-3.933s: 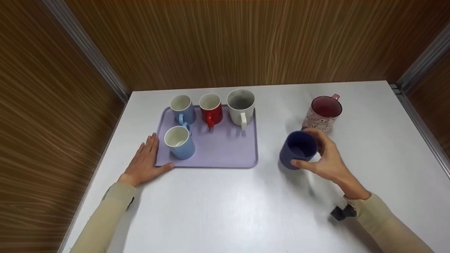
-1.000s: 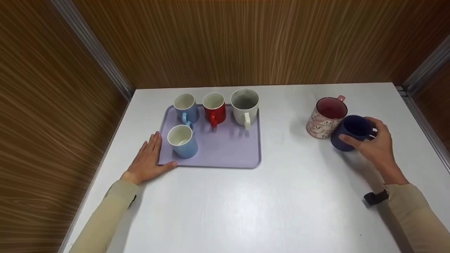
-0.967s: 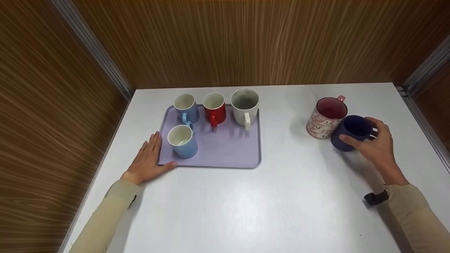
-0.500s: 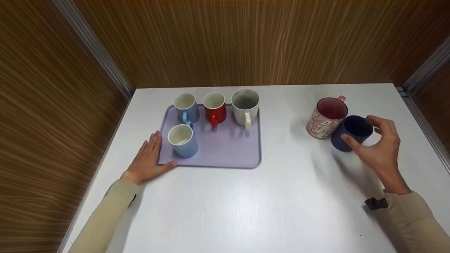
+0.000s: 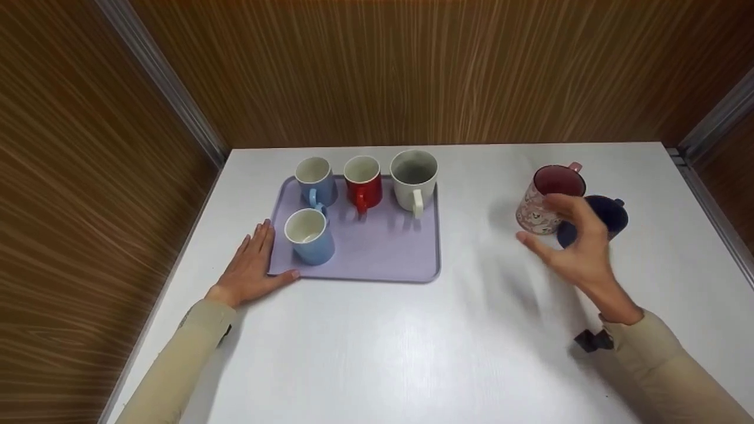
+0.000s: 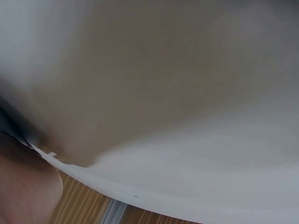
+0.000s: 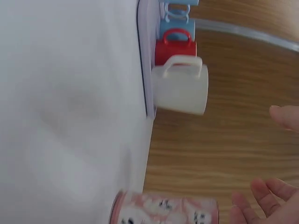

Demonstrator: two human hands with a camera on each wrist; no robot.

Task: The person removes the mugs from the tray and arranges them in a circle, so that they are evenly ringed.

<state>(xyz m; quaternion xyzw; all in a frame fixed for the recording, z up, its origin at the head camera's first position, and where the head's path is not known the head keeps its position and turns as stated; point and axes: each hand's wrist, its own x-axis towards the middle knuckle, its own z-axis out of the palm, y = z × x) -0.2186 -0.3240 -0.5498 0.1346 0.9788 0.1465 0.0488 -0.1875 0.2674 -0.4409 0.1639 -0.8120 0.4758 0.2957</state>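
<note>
My left hand [image 5: 250,271] lies flat at the left edge of a lilac tray [image 5: 383,259], thumb along its front edge. My right hand [image 5: 580,253] is raised with thumb and fingers spread apart in a curve and nothing between them. Behind it, partly hidden, a dark blue mug [image 5: 615,218] stands on the table, right beside a pink patterned mug [image 5: 533,215] with a dark red inside. In the right wrist view, fingertips [image 7: 266,198] hover near the pink mug. The left wrist view shows mostly blurred sleeve and table.
On the tray stand a light blue mug [image 5: 315,244] at the front left, another light blue mug [image 5: 327,191] behind it, a red mug [image 5: 371,194] and a larger white mug [image 5: 406,197]. Wood-grain panels [image 5: 353,70] enclose the white table [image 5: 365,353] at the back and sides.
The dark blue mug has shifted right and back, beside the pink mug. My right hand has released it and moved left, in front of both mugs. The left hand has stayed put.
</note>
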